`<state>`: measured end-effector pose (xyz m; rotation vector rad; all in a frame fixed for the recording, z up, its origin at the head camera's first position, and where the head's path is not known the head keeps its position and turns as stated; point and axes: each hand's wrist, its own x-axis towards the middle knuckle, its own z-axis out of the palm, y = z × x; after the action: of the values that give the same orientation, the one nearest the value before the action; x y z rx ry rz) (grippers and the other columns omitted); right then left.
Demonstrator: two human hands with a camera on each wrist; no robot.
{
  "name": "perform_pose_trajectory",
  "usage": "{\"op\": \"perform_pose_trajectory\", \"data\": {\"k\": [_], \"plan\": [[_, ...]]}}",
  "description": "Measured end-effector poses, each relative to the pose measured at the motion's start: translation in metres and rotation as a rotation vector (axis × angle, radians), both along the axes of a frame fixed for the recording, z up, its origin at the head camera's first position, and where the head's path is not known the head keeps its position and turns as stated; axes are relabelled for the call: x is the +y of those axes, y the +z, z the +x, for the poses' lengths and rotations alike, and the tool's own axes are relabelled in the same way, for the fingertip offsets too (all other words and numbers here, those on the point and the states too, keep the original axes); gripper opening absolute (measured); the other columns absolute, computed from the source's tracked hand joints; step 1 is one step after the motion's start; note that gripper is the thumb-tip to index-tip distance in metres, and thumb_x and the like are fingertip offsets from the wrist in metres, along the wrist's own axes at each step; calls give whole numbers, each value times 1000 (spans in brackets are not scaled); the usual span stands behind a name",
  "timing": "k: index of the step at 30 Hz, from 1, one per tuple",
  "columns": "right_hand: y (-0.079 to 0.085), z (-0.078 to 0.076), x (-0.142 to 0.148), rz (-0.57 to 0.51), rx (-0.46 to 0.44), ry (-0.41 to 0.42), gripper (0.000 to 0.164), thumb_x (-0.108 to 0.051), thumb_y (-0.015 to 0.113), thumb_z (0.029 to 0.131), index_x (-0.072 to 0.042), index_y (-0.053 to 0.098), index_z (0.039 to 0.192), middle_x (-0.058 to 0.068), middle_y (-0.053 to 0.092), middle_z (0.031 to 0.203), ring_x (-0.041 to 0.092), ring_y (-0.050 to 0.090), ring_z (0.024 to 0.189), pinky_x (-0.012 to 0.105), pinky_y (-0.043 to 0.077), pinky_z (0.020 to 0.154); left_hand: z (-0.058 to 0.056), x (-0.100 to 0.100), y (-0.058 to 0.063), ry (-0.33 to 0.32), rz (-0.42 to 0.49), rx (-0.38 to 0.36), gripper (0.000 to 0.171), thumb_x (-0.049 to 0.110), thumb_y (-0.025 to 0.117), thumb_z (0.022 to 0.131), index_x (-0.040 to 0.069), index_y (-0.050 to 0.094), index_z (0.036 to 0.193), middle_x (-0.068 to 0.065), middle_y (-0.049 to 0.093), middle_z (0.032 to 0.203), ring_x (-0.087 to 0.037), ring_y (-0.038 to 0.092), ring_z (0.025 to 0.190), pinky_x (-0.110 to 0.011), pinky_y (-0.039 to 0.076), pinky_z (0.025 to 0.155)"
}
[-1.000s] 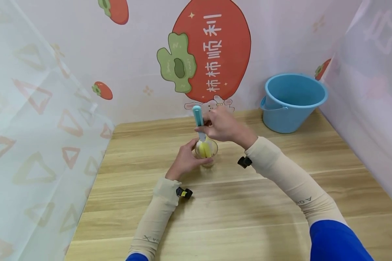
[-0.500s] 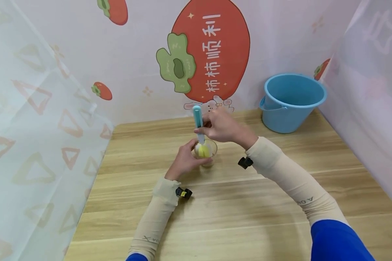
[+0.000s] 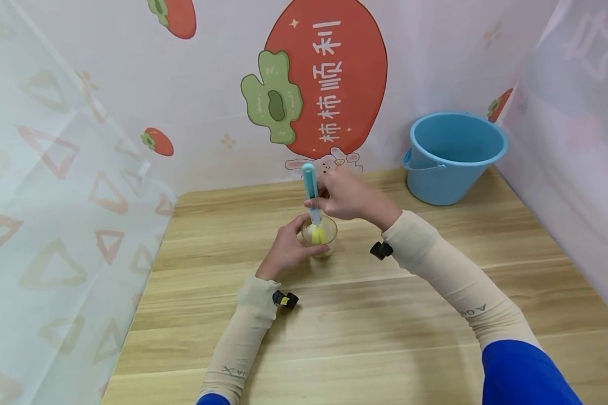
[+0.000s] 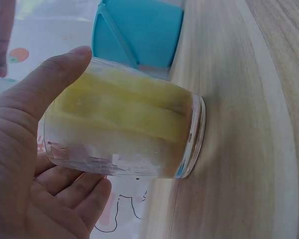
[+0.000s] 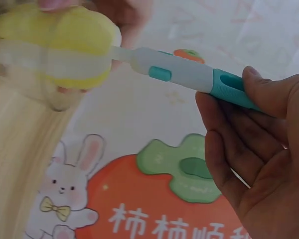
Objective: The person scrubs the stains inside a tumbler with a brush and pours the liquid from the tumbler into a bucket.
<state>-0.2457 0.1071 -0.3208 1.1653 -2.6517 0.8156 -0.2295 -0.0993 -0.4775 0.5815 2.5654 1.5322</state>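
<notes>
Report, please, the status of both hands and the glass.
Left hand grips glass. Right hand holds brush handle, yellow sponge inside glass. Blue bucket apart, nothing seen blocking.

The left hand (image 3: 289, 246) grips a glass (image 3: 332, 232), while the right hand (image 3: 347, 194) holds a turquoise-handled, yellow-headed brush (image 3: 315, 216) in it.

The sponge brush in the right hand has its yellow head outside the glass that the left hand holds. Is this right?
Not quite: the yellow head is inside the glass, as the left wrist view shows through its clear wall. The right hand does hold the sponge brush, and the left hand holds the glass.
</notes>
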Motion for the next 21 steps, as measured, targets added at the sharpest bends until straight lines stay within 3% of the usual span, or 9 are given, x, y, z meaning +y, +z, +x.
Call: {"op": "perform_pose_trajectory", "data": {"k": [6, 12, 21], "plan": [[-13, 0, -1, -63, 30, -10, 17, -20, 81, 94, -6, 77, 84, 0, 71, 65, 11, 57, 56, 28, 45, 54, -1, 0, -2, -12, 3, 17, 86, 41, 95, 78, 27, 53, 152, 6, 65, 144, -22, 57, 141, -54, 44, 121], [-12, 1, 1, -48, 43, -26, 17, -20, 81, 94, -6, 76, 86, 0, 73, 68, 10, 60, 57, 28, 48, 56, -1, 1, -1, -5, -8, 25, 86, 39, 95, 78, 27, 53, 152, 3, 62, 150, -24, 53, 146, -56, 42, 122], [-2, 0, 3, -51, 33, -30, 19, -22, 80, 95, -7, 75, 85, -1, 66, 61, 12, 51, 54, 27, 39, 53, 0, 1, -1, -11, -1, 27, 88, 42, 95, 79, 25, 52, 153, 1, 66, 145, -25, 56, 143, -55, 44, 121]]}}
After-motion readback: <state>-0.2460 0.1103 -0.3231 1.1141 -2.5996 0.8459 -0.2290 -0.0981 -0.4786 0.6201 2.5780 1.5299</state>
